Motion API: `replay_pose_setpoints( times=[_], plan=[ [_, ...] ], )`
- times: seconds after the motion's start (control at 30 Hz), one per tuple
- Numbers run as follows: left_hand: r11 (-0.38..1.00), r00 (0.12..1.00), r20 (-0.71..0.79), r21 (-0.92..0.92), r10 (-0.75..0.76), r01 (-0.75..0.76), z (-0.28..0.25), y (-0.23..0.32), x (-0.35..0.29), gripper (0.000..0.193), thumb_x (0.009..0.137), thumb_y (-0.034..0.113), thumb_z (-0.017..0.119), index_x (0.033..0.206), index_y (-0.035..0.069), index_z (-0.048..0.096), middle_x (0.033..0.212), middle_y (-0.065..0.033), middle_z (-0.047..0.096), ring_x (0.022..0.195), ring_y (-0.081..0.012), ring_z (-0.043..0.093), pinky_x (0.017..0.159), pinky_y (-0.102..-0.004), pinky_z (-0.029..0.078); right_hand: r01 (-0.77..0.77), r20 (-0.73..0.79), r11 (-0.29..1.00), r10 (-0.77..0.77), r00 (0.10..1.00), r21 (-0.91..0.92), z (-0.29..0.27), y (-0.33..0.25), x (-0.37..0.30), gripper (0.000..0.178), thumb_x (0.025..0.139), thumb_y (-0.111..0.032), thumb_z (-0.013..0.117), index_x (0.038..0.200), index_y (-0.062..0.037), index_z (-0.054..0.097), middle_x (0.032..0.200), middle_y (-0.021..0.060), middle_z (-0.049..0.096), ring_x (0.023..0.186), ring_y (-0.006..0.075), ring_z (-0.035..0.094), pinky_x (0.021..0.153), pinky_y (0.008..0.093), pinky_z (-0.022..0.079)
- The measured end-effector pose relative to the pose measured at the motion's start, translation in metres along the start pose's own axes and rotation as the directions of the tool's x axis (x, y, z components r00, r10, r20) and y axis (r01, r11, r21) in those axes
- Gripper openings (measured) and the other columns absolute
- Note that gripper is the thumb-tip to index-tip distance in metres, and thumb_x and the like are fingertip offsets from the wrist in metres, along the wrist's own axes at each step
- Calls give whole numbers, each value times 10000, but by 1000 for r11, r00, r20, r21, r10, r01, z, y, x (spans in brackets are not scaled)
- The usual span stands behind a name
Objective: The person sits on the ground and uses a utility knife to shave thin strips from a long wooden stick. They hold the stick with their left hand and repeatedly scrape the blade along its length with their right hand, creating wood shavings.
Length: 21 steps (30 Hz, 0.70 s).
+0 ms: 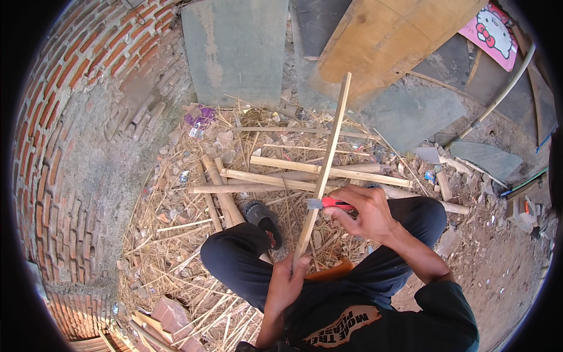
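A long pale bamboo strip [332, 144] slants up and away in front of me. My left hand [285, 283] is closed round its near end, by my lap. In my right hand [370, 213] is a red-handled utility knife [336, 203], gripped with the fingers wrapped round the handle. Its wide blade [314, 204] lies across the strip, a little beyond my left hand. Whether the edge bites into the strip I cannot tell. Beyond the knife, more split bamboo pieces [275, 177] lie crosswise over thicker poles.
Shavings and splinters [170, 252] litter the rubble around my legs. A brick wall [70, 152] rises on the left. Grey panels [234, 56] and a tan board [399, 35] lean at the back. Under me, an orange object [331, 271] shows partly.
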<state>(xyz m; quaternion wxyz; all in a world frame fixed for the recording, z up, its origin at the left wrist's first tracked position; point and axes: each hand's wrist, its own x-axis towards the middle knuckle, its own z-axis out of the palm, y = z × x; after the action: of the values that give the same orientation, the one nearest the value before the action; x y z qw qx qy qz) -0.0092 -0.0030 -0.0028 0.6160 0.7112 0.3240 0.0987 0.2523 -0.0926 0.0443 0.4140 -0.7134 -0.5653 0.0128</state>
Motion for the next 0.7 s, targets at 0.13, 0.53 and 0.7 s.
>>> replay_pose_setpoints(
  times=[0.13, 0.53, 0.7],
  plan=[
    [1000, 1000, -8, -19, -5, 5, 4, -8, -8, 436, 1182, 390, 591, 1119, -32, 680, 691, -26, 546, 667, -104, 492, 627, -336, 448, -23, -10, 999, 23, 1000, -24, -15, 12, 14, 281, 956, -314, 865, 1094, -70, 837, 923, 103, 803, 723, 302, 770, 640, 392, 592],
    [994, 987, 119, -6, -106, 107, -4, -21, -38, 445, 1172, 374, 609, 971, -20, 662, 703, -49, 603, 659, -148, 560, 643, -365, 483, -261, -180, 957, 236, 955, -125, -65, 73, 72, 289, 1016, -300, 813, 1102, -24, 823, 856, 185, 773, 721, 305, 730, 691, 393, 562],
    [993, 973, 201, -19, -111, 117, -12, -10, -48, 473, 1205, 377, 534, 898, 23, 598, 712, 15, 525, 691, -82, 476, 626, -307, 410, -344, -328, 927, 281, 902, -152, -92, 111, 88, 322, 1058, -297, 769, 1079, 24, 791, 674, 99, 594, 614, 155, 466, 593, 368, 400]
  ],
)
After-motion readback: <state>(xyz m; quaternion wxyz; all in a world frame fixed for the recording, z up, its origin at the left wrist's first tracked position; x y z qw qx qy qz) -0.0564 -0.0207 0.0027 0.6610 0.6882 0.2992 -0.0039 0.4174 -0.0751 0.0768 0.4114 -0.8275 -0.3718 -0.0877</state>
